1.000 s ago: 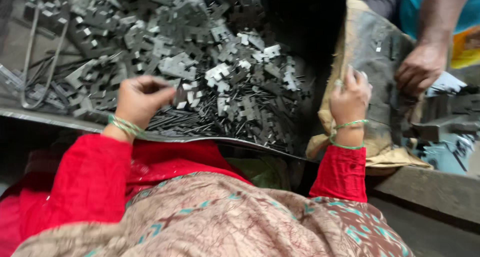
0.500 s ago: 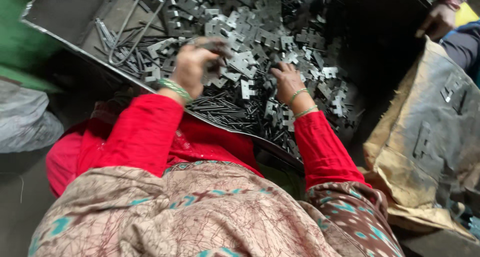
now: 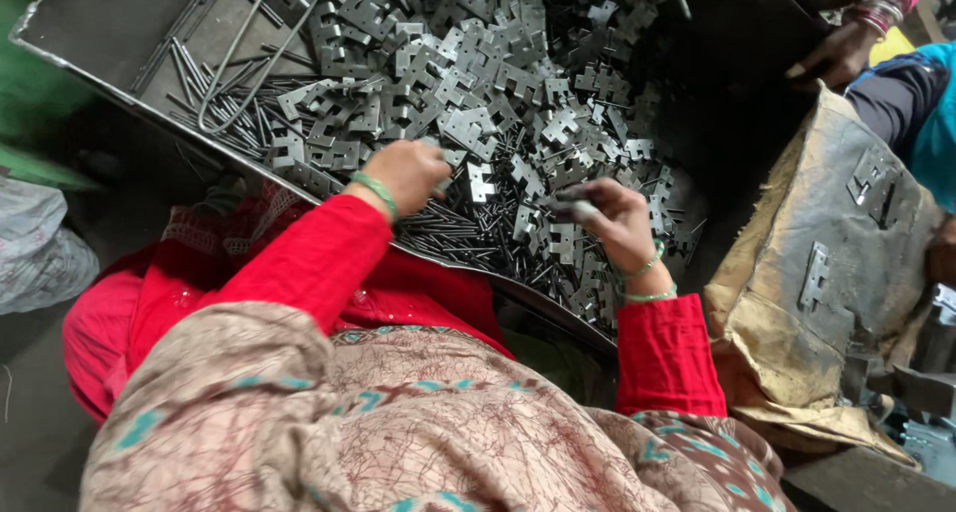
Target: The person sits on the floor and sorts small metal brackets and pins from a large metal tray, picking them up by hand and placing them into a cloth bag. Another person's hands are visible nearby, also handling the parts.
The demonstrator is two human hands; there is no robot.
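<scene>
Reaching into a metal tray [image 3: 90,49] heaped with grey hinge plates [image 3: 498,84] and thin pins [image 3: 453,235], my left hand [image 3: 406,173] curls closed among the pieces while my right hand [image 3: 609,213] pinches one small hinge part [image 3: 566,207] above the pile, lifted clear for handling.

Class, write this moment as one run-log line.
left hand: on metal plates | right hand: pinching one plate | tray: plates, pins
</scene>
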